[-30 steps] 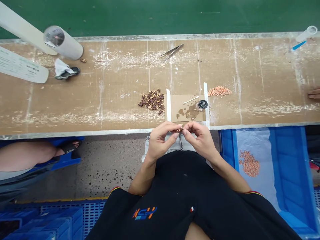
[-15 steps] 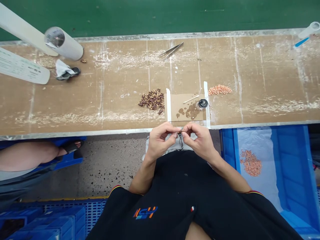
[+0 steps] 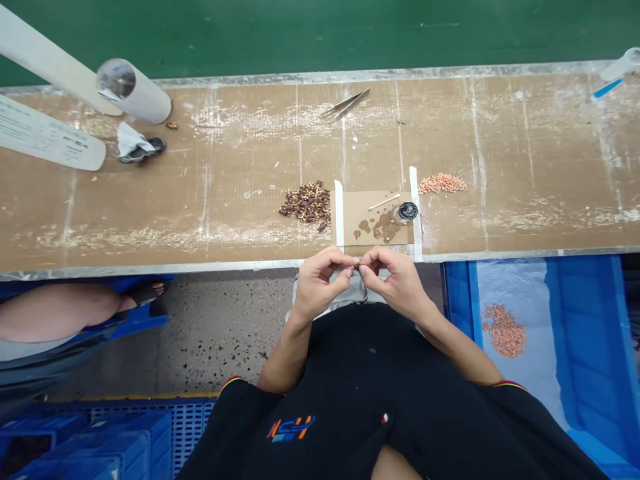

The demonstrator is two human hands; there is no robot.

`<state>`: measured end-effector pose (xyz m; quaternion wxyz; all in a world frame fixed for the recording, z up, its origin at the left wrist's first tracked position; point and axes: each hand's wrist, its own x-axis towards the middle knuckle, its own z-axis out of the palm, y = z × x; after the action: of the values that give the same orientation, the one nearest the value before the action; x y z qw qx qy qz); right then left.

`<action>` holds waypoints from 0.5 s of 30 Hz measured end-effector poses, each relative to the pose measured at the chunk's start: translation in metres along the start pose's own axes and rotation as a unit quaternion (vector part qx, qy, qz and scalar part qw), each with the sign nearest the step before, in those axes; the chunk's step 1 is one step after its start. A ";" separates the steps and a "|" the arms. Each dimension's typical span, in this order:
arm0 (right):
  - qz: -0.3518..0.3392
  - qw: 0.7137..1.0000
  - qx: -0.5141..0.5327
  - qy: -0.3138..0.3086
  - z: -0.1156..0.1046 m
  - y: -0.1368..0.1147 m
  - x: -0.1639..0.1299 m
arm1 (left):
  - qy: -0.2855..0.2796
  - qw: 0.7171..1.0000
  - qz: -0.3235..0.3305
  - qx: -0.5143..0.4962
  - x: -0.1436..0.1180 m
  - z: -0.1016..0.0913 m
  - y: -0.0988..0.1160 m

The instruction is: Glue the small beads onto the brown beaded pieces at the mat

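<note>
— Barely anything has shifted since a second ago: both our hands stay together just below the bench edge (image 3: pixel 250 265).

— What are we holding?

— Our left hand (image 3: pixel 317 283) and right hand (image 3: pixel 397 280) pinch one tiny dark part (image 3: pixel 357 266) between fingertips, just below the taped cardboard pad (image 3: pixel 373 217).

— Containers?

— Right of the pad, a blue bin (image 3: pixel 575 333) holds orange pieces (image 3: pixel 504 329). On the pad stands a small black-capped jar (image 3: pixel 406 212).

— Around it?

— Left of the pad, a dark brown pile (image 3: pixel 306 201); right, a small orange heap (image 3: pixel 441 183); beyond, tweezers (image 3: pixel 346 105).
</note>
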<state>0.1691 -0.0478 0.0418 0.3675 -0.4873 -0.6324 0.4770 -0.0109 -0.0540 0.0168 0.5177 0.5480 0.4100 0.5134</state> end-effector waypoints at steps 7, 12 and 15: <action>-0.008 1.000 -0.029 0.008 -0.007 0.005 0.002 | -0.038 0.996 -0.050 0.061 0.012 -0.017 -0.002; 0.003 0.991 -0.086 0.103 -0.041 0.025 -0.004 | 0.130 0.938 0.010 0.321 0.032 -0.033 -0.014; 0.046 0.966 -0.142 0.211 -0.088 0.053 -0.002 | 0.104 0.913 0.017 0.393 0.039 -0.035 -0.021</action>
<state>0.2657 -0.0247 0.0152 0.3971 -0.6528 -0.5787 0.2850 -0.0380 -0.0084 -0.0004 0.2058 0.6576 0.6209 0.3737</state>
